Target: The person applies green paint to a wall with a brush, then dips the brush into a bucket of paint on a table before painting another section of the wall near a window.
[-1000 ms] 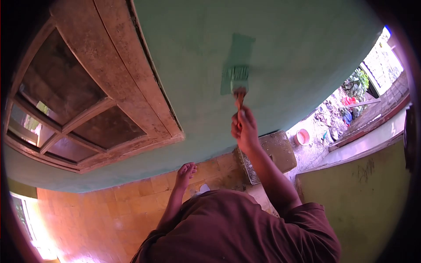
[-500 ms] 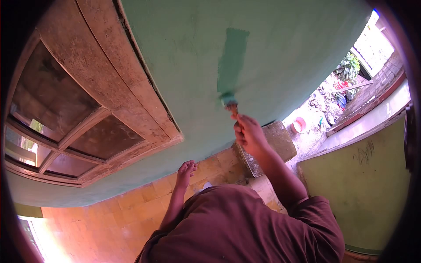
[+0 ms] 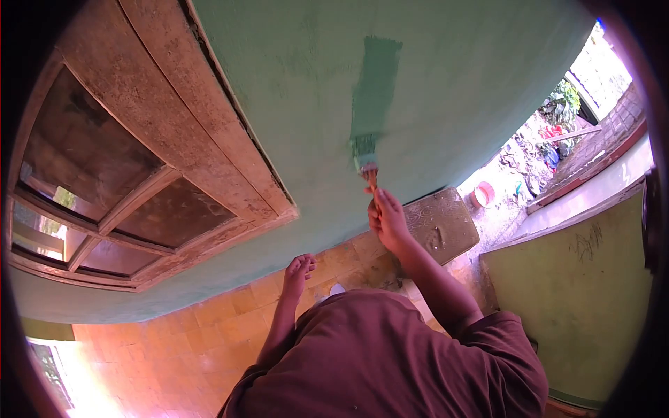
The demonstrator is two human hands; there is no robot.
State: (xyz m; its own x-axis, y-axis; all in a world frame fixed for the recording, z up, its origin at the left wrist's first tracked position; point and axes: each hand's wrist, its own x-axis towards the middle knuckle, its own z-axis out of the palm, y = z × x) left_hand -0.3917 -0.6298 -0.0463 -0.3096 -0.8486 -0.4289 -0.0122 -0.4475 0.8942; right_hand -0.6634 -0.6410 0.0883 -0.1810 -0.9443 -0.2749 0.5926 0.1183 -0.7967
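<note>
And here's the right hand (image 3: 388, 219), raised in front of the green wall (image 3: 474, 90), its grip pinched firmly round the handle of a paintbrush (image 3: 368, 164). The bristles are right on the wall—touching at the lower end of a darker green strip of paint (image 3: 376, 80) that runs upward from them. Over to the left hand (image 3: 298, 273): it's held low, well apart from the brush, fingers loosely curled; whether the tips press together, I cannot tell.

Up on the left side there's a weathered wooden frame (image 3: 178, 104) with glass panes (image 3: 90, 146), set against that same wall. Beyond the right forearm, a spattered brown rectangular top (image 3: 446, 226) sits near the base of the wall, with a pink bucket (image 3: 483, 194) just beside it. Orange-tan floor tiles (image 3: 209, 327) spread out below—and the maroon shirt (image 3: 383, 355) fills the bottom of the view.
</note>
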